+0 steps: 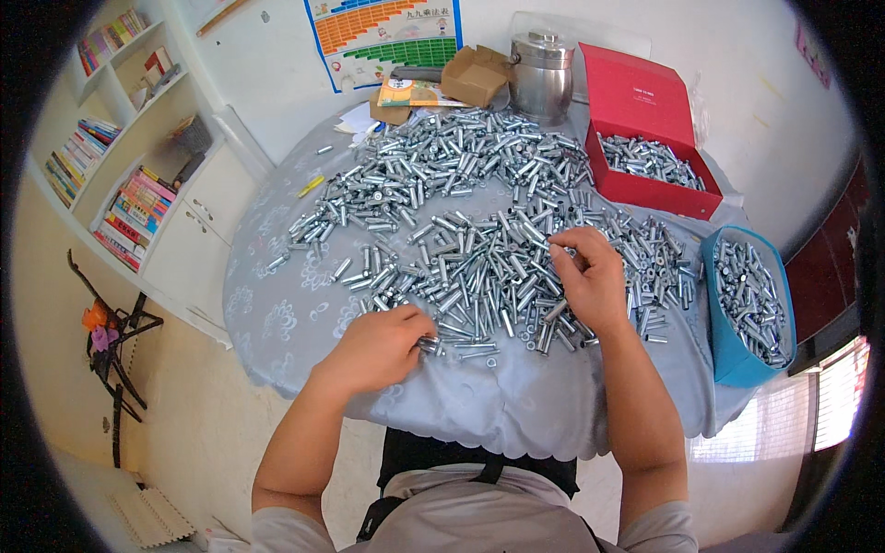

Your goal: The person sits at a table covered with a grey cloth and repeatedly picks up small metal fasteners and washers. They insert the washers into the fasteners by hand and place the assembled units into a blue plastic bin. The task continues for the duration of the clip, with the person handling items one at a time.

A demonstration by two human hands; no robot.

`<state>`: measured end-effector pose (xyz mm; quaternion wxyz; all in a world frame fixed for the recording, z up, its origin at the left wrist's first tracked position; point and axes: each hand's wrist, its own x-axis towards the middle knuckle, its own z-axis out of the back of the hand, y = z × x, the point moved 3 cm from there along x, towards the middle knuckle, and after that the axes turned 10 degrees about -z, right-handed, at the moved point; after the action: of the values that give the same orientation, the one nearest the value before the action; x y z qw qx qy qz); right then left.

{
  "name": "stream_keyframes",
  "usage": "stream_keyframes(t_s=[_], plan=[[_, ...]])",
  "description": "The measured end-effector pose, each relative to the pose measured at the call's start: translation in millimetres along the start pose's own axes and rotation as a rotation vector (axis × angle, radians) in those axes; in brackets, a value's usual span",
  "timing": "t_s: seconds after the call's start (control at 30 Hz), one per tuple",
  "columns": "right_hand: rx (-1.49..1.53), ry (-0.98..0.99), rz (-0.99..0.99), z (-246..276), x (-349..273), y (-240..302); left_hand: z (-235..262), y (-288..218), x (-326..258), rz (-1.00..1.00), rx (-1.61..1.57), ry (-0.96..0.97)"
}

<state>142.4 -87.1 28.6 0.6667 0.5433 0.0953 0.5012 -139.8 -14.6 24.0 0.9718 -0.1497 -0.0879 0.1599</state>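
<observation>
A big heap of small silver metal sleeves and bolts (461,212) covers a round table with a grey cloth (277,304). My left hand (378,346) rests at the near edge of the heap, its fingers closed around a few silver pieces (429,345). My right hand (590,281) lies on the heap further right, with thumb and forefinger pinching one small piece near its top. Both forearms come in from the lower edge.
A red open box (645,189) with silver parts sits at the back right, a blue bin (733,359) with more parts at the right edge. A steel pot (542,78), cardboard boxes (475,74) and a booklet stand at the back. White bookshelves (138,166) line the left wall.
</observation>
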Motion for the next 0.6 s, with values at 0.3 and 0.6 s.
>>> stream_keyframes(t_s=[0.3,0.6], plan=[[0.042,-0.039,-0.03,4,1,-6,-4,0,20,-0.021,0.162,0.154],[0.062,-0.068,-0.003,11,2,-7,18,-3,49,-0.092,0.07,0.029]])
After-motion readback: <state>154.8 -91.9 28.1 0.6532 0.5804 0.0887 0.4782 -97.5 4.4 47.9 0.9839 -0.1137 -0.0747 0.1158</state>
